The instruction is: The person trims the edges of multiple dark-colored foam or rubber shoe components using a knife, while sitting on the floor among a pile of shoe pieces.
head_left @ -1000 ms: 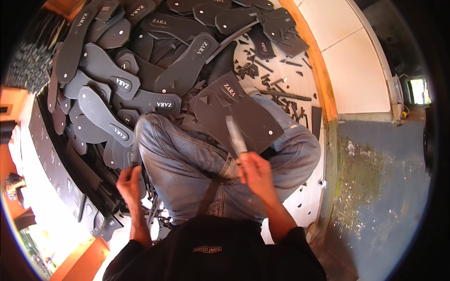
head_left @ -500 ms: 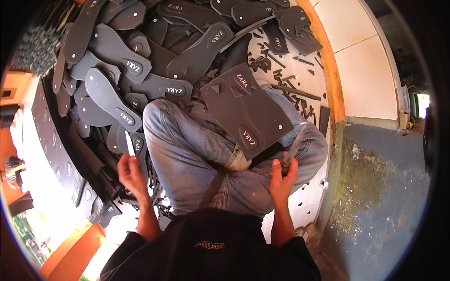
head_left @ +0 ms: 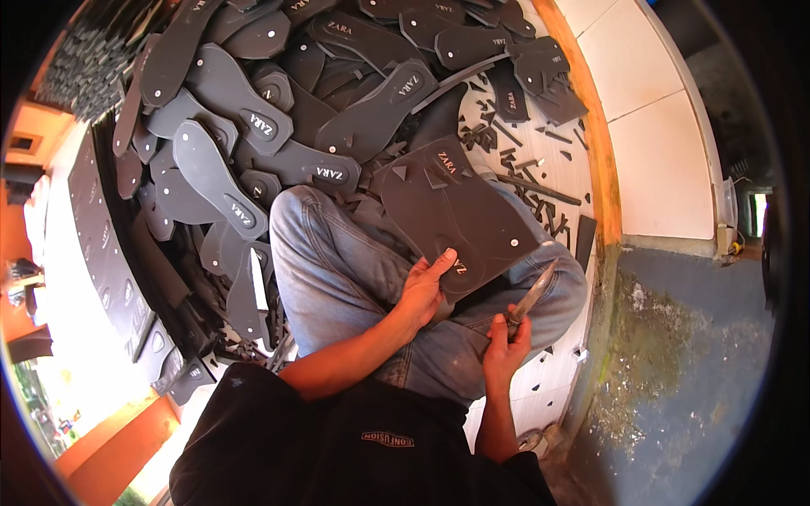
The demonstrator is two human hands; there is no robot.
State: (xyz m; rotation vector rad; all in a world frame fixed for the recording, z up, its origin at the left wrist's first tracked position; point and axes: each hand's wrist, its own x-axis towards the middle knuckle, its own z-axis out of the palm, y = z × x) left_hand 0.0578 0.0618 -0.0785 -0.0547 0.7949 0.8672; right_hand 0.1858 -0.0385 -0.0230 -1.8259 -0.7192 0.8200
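Observation:
My left hand grips the near edge of a dark, flat foam sheet, thumb on top and fingers beneath. The sheet lies tilted across my lap, with insole outlines, pale lettering and a small white dot on it. Small dark triangular scraps rest on its far part. In my right hand is a knife, its blade pointing up and away to the right. That hand is just to the right of the sheet, above my crossed leg, and the blade is apart from the sheet.
Many cut dark insoles are heaped ahead and to the left. Black offcuts litter the pale floor at right. Stacked strips stand at far left. A large dark sheet lies at left. A wooden edge borders the tiles.
My left hand has come from the left side over my lap and taken hold of the sheet's near edge. The right hand still holds the knife; its blade has turned slightly. The view has shifted slightly.

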